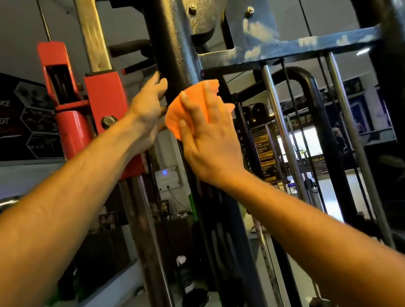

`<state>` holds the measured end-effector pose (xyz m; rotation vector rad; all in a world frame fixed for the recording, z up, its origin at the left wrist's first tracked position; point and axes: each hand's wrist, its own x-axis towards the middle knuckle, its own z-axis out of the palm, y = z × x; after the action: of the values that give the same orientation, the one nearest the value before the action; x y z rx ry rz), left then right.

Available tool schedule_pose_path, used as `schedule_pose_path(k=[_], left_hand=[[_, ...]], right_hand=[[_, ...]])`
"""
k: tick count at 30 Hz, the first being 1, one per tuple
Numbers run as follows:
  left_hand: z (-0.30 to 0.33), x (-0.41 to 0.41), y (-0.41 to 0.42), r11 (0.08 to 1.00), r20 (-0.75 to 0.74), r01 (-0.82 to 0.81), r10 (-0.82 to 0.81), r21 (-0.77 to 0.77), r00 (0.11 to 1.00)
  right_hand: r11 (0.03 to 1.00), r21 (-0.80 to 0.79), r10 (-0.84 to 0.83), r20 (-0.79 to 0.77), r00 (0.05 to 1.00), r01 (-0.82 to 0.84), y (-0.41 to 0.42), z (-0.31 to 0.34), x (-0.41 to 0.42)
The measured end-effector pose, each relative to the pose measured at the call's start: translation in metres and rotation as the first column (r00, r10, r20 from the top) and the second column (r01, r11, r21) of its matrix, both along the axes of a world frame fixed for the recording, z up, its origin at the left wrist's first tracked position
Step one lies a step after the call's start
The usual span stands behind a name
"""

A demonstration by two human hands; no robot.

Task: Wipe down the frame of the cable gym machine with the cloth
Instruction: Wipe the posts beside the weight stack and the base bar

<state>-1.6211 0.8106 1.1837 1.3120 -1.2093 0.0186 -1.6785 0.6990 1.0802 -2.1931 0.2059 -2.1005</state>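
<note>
While the right hand (210, 141) presses an orange cloth (189, 107) flat against the black upright post (170, 37) of the cable machine frame, its fingers lie straight and spread over the fabric, so the grip is wide and pushing, not pinching. The cloth sits at the middle of the view, on the near face of the post, just below the level where a worn blue crossbar (291, 47) meets it from the right. The left hand (148, 106) reaches in from the left and its fingertips curl round the far left edge of the same post, just above and beside the cloth; that grip is narrow and holds the post. Both forearms are bare and stretched forward. Above the crossbar two pulley plates (249, 18) are bolted on. Chrome guide rods (281, 125) hang down from the crossbar on the right, and a curved black tube (385, 13) bends over them. To the left of the post stands a red bracket (106, 102) on a rusty column.
</note>
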Motion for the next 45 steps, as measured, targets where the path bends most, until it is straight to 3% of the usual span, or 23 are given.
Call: schedule_pose_path(k=[2, 5, 9, 17, 23, 30, 37, 45], left_hand=[[-0.004, 0.001, 0.001, 0.999, 0.002, -0.017, 0.017, 0.029, 1.000], [-0.015, 0.006, 0.001, 1.000, 0.003, 0.003, -0.003, 0.025, 1.000], [-0.031, 0.005, 0.002, 1.000, 0.038, 0.026, -0.026, 0.009, 0.999], [-0.034, 0.016, 0.000, 0.998, 0.080, 0.065, -0.064, -0.002, 0.995], [-0.050, 0.028, -0.005, 0.994, 0.035, 0.105, -0.105, -0.016, 0.994], [-0.054, 0.028, -0.004, 0.992, 0.028, 0.123, -0.122, -0.007, 0.992], [-0.076, 0.022, -0.003, 0.991, 0.036, 0.134, -0.133, -0.022, 0.990], [-0.090, 0.011, 0.006, 0.994, 0.007, 0.113, -0.113, -0.003, 0.994]], right_hand=[[1.000, 0.013, 0.012, 0.028, 1.000, -0.012, 0.001, 0.002, 0.003], [0.999, 0.029, 0.015, 0.054, 0.998, -0.016, 0.007, -0.046, 0.003], [0.997, 0.069, 0.045, -0.031, 0.999, -0.042, 0.010, -0.110, -0.006], [0.999, 0.040, -0.008, 0.001, 1.000, 0.008, 0.005, -0.026, -0.008], [0.992, 0.121, -0.033, -0.051, 0.998, 0.039, 0.020, -0.128, -0.006], [0.986, 0.162, -0.035, -0.048, 0.998, 0.043, 0.019, -0.075, -0.005], [0.986, 0.132, -0.096, -0.082, 0.992, 0.106, 0.025, -0.166, -0.006], [0.983, 0.093, -0.157, -0.057, 0.986, 0.161, 0.021, -0.087, -0.003]])
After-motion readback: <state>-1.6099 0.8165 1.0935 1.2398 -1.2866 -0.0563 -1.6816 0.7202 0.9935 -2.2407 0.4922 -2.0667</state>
